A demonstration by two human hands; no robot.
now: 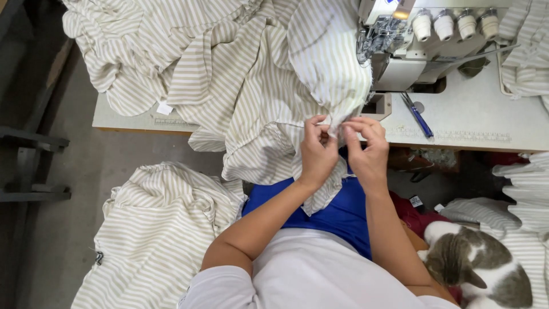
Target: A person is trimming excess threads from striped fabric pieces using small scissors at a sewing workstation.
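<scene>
Striped fabric point(269, 86), beige on white, spills across the sewing table point(474, 123) and off its front edge, where a person seated below pinches one gathered edge of it between both hands. The left hand point(317, 153) closes thumb and fingers on the cloth from one side; the right hand point(366, 150) does the same just beside it, fingertips nearly touching. How much cloth sits in each pinch cannot be told, since the fingers cover the seam.

Just behind the hands stands a white overlock sewing machine point(400, 54), cut off by the top edge, with four thread cones point(454, 24) in a row; the needle area is too cluttered to read. A blue-handled tool point(417, 116), perhaps tweezers or snips, lies on the table to the right of the hands.

More striped cloth is heaped on the floor point(154, 229) to the person's left and stacked at the right edge of the view, only partly seen. A grey-and-white cat point(474, 266) lies by the right elbow, its lower body out of frame. A blue garment point(337, 212) covers the person's lap, mostly hidden by the arms and white shirt.
</scene>
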